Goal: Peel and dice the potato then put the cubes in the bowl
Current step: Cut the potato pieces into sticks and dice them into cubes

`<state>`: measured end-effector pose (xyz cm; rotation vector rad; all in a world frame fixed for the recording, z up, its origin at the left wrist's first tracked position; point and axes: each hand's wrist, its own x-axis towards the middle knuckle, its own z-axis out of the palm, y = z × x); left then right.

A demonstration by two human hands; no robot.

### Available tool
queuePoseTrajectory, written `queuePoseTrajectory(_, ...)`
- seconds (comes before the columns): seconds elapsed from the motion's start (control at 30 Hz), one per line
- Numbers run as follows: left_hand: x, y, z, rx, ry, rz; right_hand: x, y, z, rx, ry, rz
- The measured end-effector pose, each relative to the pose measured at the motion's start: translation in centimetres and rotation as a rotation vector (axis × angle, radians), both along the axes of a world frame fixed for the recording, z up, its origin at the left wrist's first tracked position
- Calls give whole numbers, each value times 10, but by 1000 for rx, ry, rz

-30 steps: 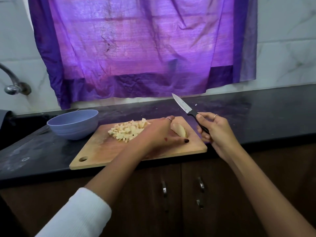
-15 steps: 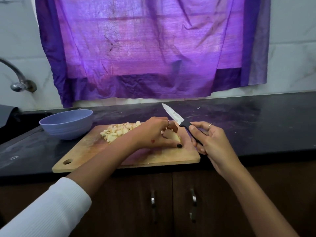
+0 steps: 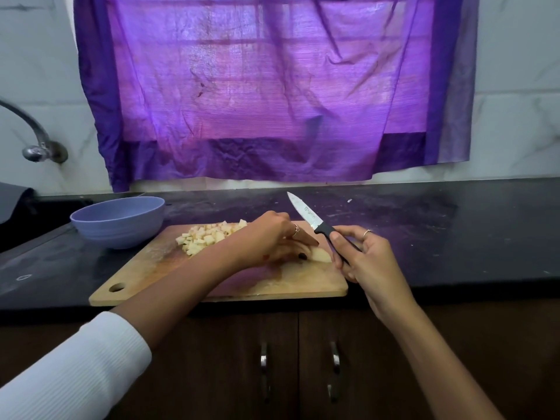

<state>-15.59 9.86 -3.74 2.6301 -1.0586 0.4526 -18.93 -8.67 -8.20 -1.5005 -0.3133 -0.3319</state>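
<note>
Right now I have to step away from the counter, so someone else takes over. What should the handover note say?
Left hand holds the remaining peeled potato piece down on the cutting board.
Right hand grips the knife, blade raised, not cutting.
Done: a pile of cubes lies on the board.
Left: dice the last piece, move all cubes into the bowl beside the board.

My pale wooden cutting board (image 3: 169,268) looks matt and scuffed; the small knife (image 3: 315,221) has a shiny metal blade, matt black handle. The black stone counter (image 3: 454,237) gleams, smudged.
</note>
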Motion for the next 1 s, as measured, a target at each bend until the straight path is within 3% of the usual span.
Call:
queuePoseTrajectory(0.17,-6,7,4,-64,-50,-17,-3,1,2,-17,17,-32)
queuePoseTrajectory(0.33,-41,39,8,-248,-296,-92,-8,0,5,17,43,-41)
queuePoseTrajectory(0.5,-77,106,-25,-130,-386,54,-10,7,8,-92,60,18)
queuePoseTrajectory(0.63,-79,133,-40,-102,-287,108,-10,11,8,-92,44,-61)
queuePoseTrajectory(0.73,-85,140,-41,-172,-174,139,-15,14,10,-352,-49,-259)
queuePoseTrajectory(0.83,-97,145,-48,-310,-197,321,-31,26,19,-695,-246,-400)
queuePoseTrajectory(1.0,-109,139,-56,-454,-226,528,-51,74,47,-817,-230,-148)
